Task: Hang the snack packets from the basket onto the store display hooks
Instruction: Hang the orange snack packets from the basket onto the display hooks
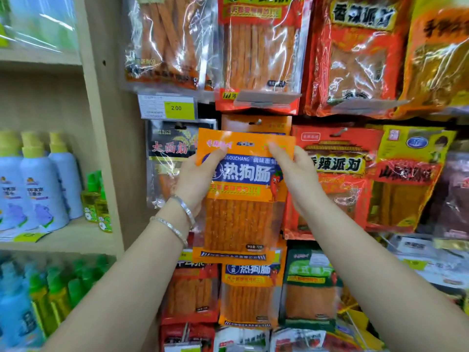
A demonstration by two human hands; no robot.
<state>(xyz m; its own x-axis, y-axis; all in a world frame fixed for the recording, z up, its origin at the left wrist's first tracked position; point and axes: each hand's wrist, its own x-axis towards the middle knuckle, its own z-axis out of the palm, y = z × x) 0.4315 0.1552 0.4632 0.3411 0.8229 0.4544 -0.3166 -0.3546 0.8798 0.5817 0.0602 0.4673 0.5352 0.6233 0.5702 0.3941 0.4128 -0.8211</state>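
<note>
1. Reaching up from the lower edge of the view, two bare forearms meet in front of a store display; the left wrist wears two silver bracelets [184,212].
2. The left hand [195,179] grips the upper left edge of an orange snack packet [241,199], thumb on the front and the other fingers hidden behind it.
3. The right hand [294,174] pinches the packet's upper right corner, its fingers [279,153] curled onto the top band.
4. The packet is held upright in the air, just in front of the display, its top edge just below a metal hook [257,121].
5. That hook already carries a matching orange packet [276,124].
6. Around it hang a black packet [170,148] to the left, a red packet [337,174] to the right and a yellow price tag [177,107] marked 2.00 above left.
7. Farther left, a pale wooden shelf [76,237] holds blue bottles [38,189] with yellow caps and small green bottles [97,201].
</note>
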